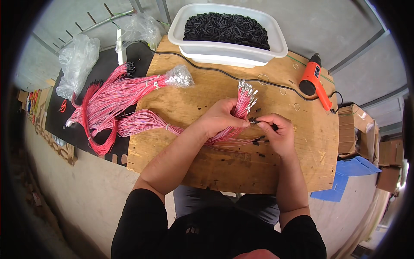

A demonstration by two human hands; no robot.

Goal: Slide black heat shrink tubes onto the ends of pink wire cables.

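My left hand [222, 116] is closed around a bundle of pink and red wires [243, 105]. Silvery metal terminals [247, 88] fan out at the bundle's far end, above the fingers. Just to the right, my right hand [278, 129] pinches a small black sleeve [255, 122] at my left thumb tip, by the end of one wire. Whether the sleeve sits over that terminal is too small to tell. A few loose black pieces [259, 141] lie on the wooden table [310, 159] below my right fingers. The bundle's tail trails off to the left.
A white tub [224, 49] full of black sleeves stands at the back. An orange heat gun [312, 77] lies at the right, its black cord [207, 66] crossing the table. More pink wire bundles [112, 101], plastic bags [79, 60] and red-handled scissors [63, 105] are at the left.
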